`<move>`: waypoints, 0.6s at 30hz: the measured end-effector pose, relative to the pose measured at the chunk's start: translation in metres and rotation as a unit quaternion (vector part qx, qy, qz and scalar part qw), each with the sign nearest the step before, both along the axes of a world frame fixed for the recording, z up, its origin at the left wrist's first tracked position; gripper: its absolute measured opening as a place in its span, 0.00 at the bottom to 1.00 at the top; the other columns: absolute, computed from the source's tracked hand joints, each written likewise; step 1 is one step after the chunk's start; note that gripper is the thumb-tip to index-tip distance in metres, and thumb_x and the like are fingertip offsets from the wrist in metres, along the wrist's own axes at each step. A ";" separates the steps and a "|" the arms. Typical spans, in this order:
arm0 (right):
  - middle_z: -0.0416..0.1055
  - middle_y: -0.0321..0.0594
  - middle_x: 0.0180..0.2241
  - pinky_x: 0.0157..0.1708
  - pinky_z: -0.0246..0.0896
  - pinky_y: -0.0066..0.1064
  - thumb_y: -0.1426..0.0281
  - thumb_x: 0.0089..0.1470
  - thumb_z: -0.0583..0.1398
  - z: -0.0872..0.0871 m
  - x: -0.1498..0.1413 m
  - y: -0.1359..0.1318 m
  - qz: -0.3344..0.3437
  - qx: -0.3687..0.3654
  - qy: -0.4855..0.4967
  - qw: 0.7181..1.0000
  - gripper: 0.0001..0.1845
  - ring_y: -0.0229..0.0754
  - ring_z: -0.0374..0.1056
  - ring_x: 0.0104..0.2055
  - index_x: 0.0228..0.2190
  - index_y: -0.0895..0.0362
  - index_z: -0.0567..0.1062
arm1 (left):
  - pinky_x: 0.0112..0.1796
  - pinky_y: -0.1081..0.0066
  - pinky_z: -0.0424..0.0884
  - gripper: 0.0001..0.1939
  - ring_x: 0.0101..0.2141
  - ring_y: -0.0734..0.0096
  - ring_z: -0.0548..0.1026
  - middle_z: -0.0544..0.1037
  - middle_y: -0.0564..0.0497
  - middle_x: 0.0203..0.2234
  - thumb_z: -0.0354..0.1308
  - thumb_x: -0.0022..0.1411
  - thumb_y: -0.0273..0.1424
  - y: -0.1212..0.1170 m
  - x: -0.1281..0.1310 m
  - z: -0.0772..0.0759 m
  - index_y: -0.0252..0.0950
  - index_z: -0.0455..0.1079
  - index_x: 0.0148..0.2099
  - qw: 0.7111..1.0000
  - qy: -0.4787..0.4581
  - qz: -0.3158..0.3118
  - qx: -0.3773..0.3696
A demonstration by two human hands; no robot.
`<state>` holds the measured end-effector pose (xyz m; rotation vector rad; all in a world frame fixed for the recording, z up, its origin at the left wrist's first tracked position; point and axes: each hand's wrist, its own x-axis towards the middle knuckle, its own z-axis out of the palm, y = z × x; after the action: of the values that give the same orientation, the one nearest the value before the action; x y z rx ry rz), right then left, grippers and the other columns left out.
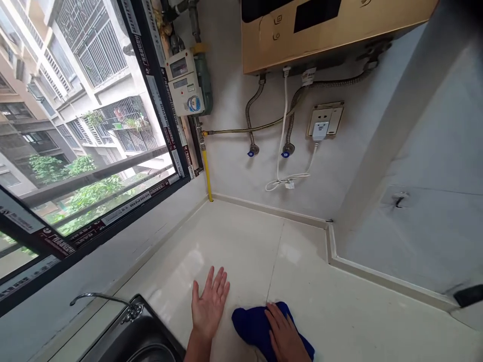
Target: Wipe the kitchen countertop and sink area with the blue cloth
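Observation:
My left hand (210,306) is held palm up over the pale countertop (241,246), its fingers stretched out and nothing in it. To its right, a dark blue cloth (251,324) lies bunched on the counter. My right hand (285,332) rests flat on top of that cloth, fingers extended and pressing against it. Part of the cloth is hidden under the palm and by the lower edge of the view.
A steel sink (151,329) with a faucet (130,309) is at lower left, below a window (86,125). On the wall are a gold water heater (320,37), a gas meter (186,83), a yellow pipe (207,173), hoses and a plugged-in socket (334,118).

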<state>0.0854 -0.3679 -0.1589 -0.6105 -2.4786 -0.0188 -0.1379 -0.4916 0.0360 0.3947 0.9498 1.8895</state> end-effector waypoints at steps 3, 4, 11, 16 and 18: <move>0.63 0.42 0.64 0.53 0.63 0.41 0.71 0.62 0.50 0.002 0.000 0.000 -0.007 0.024 0.000 1.000 0.26 0.49 0.61 0.63 0.60 0.56 0.67 | 0.70 0.57 0.44 0.41 0.69 0.62 0.53 0.56 0.46 0.70 0.37 0.64 0.57 0.008 0.012 0.042 0.43 0.40 0.73 0.989 -0.102 -0.036 0.105; 0.63 0.42 0.63 0.53 0.62 0.42 0.71 0.62 0.50 0.004 0.000 -0.001 -0.011 0.033 0.001 0.999 0.26 0.49 0.62 0.63 0.60 0.56 0.67 | 0.70 0.57 0.43 0.41 0.69 0.61 0.53 0.55 0.45 0.70 0.37 0.64 0.58 0.009 0.016 0.050 0.43 0.40 0.73 0.985 -0.115 -0.055 0.117; 0.64 0.41 0.63 0.54 0.61 0.42 0.69 0.63 0.48 0.022 0.000 -0.008 -0.041 -0.006 -0.019 0.999 0.25 0.48 0.62 0.61 0.59 0.54 0.69 | 0.70 0.59 0.39 0.40 0.69 0.63 0.52 0.51 0.46 0.71 0.36 0.65 0.56 0.009 0.038 0.056 0.45 0.36 0.73 0.976 -0.130 -0.091 0.147; 0.67 0.45 0.60 0.49 0.63 0.42 0.66 0.66 0.46 0.023 0.006 -0.008 -0.066 -0.022 -0.017 0.997 0.23 0.50 0.66 0.58 0.56 0.54 0.71 | 0.70 0.59 0.39 0.40 0.69 0.62 0.53 0.53 0.46 0.71 0.36 0.65 0.56 0.004 0.050 0.057 0.45 0.37 0.73 0.972 -0.169 -0.085 0.140; 0.69 0.45 0.59 0.48 0.63 0.41 0.66 0.67 0.46 0.022 0.011 -0.006 -0.068 -0.033 -0.011 0.997 0.23 0.49 0.67 0.57 0.56 0.54 0.71 | 0.70 0.59 0.39 0.40 0.69 0.63 0.52 0.52 0.46 0.71 0.36 0.65 0.56 0.002 0.053 0.057 0.45 0.37 0.73 0.970 -0.174 -0.095 0.143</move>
<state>0.0962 -0.3743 -0.1366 -0.8104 -2.4620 0.0037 -0.0847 -0.4894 0.0929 0.2970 0.3921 1.8430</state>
